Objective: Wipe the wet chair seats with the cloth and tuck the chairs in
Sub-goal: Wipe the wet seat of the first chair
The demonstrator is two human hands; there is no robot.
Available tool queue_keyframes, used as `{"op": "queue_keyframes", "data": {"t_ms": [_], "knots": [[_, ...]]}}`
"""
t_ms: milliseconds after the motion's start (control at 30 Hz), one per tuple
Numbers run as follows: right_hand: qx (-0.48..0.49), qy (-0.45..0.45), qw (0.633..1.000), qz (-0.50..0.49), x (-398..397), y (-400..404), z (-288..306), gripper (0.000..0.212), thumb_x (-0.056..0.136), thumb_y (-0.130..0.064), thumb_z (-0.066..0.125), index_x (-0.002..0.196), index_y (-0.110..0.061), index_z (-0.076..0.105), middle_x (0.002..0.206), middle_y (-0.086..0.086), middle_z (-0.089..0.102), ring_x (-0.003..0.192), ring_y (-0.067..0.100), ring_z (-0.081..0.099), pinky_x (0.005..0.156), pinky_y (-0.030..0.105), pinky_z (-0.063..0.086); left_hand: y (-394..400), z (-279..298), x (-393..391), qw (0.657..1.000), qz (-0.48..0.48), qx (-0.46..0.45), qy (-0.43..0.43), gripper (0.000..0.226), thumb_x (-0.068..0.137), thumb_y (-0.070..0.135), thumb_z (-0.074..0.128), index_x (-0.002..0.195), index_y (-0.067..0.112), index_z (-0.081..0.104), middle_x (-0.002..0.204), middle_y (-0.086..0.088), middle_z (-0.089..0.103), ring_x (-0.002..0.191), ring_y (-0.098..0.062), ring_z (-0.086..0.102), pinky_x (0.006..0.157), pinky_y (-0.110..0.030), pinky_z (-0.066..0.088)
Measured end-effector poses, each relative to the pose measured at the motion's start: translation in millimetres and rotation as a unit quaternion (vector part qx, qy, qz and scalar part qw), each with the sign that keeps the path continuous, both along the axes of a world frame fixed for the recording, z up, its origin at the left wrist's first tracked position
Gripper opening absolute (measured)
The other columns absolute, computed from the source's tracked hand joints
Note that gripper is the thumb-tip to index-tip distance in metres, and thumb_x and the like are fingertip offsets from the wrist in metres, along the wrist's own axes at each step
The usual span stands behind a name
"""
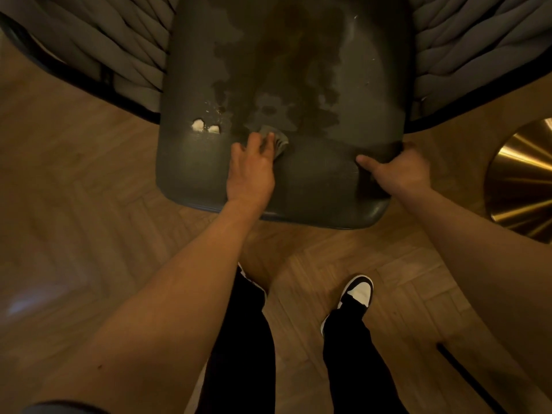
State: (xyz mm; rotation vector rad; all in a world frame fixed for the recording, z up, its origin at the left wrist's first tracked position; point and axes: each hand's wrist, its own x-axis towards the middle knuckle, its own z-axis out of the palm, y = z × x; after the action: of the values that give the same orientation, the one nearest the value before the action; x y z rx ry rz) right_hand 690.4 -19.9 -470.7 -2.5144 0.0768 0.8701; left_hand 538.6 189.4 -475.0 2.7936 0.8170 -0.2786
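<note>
Pressing down through the head view, the left hand (250, 168) is holding a small grey cloth (276, 141) against the chair seat (298, 85), its fingers lying nearly straight over the bunched fabric with the thumb spread to the side. Such a flat hold is probably chosen because it is spreading weight across the cloth so that it is soaking up water rather than skating over it. The cloth is sitting on the seat's near half, at the lower edge of the dark wet patches (286, 61) that are spreading across the seat's middle and far part, so most of the wiping appears to be lying ahead. The right hand (397, 171) is gripping the seat's near right corner, thumb lying on top and the fingers wrapping out of sight round the edge; it seems to be steadying the chair so that it is not sliding over the wooden floor (74, 204) under the rubbing. Two pale worn spots (204, 127) are showing on the seat just left of the cloth. Padded grey armrests (466, 40) are flanking the seat on both sides, and a brass table base (525, 180) is gleaming off the seat's right, so the chair is standing pulled out, not yet tucked in
</note>
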Motion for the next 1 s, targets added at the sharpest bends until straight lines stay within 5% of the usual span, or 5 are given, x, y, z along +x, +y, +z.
{"op": "queue_keyframes", "data": {"t_ms": [700, 1000], "knots": [[-0.072, 0.001, 0.996, -0.047, -3, 19, 11, 0.082, 0.079, -0.052, 0.083, 0.138, -0.003, 0.053, 0.139, 0.018, 0.061, 0.128, 0.039, 0.057, 0.101, 0.046, 0.048, 175, -1, -78, 0.998, 0.06, 0.032, -0.004, 0.046, 0.093, 0.005, 0.042, 0.139, 0.006, 0.049, 0.129, -0.024, 0.048, 0.103, -0.045, 0.044, 0.088, -0.047, 0.04], [-0.048, 0.025, 0.998, -0.02, -1, 18, 21, 0.091, 0.082, -0.051, 0.081, 0.152, -0.012, 0.038, 0.144, 0.015, 0.057, 0.13, 0.039, 0.055, 0.1, 0.045, 0.047, 167, -6, -48, 0.99, 0.121, -0.026, -0.061, 0.048, 0.091, 0.004, 0.043, 0.138, 0.002, 0.049, 0.127, -0.025, 0.044, 0.096, -0.041, 0.051, 0.087, -0.043, 0.045]]}}
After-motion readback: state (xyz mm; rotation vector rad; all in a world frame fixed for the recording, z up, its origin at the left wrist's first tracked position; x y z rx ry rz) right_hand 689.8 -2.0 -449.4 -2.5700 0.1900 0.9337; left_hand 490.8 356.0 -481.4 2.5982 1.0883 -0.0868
